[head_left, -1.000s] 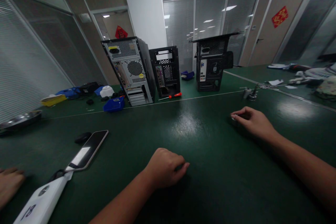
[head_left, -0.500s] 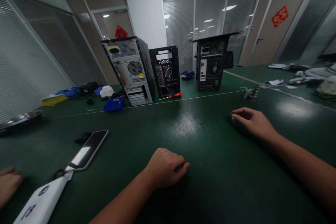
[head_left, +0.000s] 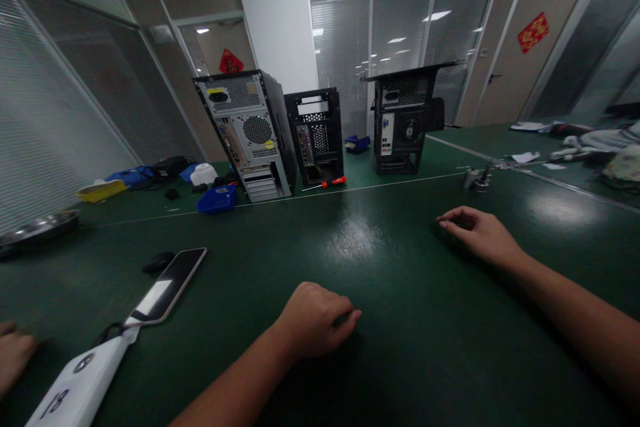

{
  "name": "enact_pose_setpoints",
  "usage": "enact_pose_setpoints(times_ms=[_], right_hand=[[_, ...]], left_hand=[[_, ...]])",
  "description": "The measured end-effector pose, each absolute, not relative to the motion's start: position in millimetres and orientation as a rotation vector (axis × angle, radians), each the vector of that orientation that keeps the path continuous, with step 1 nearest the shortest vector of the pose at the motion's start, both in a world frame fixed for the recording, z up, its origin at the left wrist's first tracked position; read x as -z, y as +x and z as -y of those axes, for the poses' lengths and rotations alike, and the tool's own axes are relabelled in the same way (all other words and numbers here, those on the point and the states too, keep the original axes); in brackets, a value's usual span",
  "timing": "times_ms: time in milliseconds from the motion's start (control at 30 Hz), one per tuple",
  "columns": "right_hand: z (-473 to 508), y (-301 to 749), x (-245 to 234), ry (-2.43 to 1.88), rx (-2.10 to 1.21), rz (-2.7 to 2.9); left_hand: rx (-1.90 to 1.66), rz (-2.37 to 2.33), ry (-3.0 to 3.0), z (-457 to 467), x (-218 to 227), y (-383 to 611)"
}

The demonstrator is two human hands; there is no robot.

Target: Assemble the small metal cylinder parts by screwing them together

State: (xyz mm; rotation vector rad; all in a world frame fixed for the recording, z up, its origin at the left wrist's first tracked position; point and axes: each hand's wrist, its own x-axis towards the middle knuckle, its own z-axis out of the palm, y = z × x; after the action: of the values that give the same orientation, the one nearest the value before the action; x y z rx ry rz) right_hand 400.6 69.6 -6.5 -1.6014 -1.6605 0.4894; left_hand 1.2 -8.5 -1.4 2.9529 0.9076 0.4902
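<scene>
My left hand (head_left: 317,320) rests on the green tabletop (head_left: 395,347) at the lower middle, its fingers curled in and nothing seen in them. To the right, my right hand (head_left: 475,230) lies low over the table with thumb and fingers pinched together. Something tiny and pale may be at its fingertips, too small to name. Close beyond that hand stand small metal cylinders (head_left: 471,178). Farther back, between the hands and the computer cases, lies a screwdriver (head_left: 334,182) with a red handle.
Computer cases stand at the back: a grey one (head_left: 257,140), a black frame (head_left: 320,137) and another black one (head_left: 400,127). A phone (head_left: 170,287), a mouse (head_left: 158,262) and a white device (head_left: 75,383) lie left. Another person's hand (head_left: 15,357) is at the left edge.
My right hand has shifted slightly left, and its fingertips have turned a little. My left hand stays put. The other person's hand has moved a little toward the left edge.
</scene>
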Motion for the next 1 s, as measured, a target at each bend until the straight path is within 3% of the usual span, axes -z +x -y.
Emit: enact_pose_setpoints(times_ms=[500, 800, 1000], right_hand=[[-71, 402, 11, -1.671, -0.423, 1.633], [-60, 394, -5, -1.75, -0.133, 1.619], [-61, 394, -5, -1.766, -0.214, 1.672]], left_hand=[[-0.471, -0.913, 2.935, 9, 1, 1], [-0.467, -0.931, 2.94, 9, 0, 2], [-0.466, -0.915, 2.937, 9, 0, 1]])
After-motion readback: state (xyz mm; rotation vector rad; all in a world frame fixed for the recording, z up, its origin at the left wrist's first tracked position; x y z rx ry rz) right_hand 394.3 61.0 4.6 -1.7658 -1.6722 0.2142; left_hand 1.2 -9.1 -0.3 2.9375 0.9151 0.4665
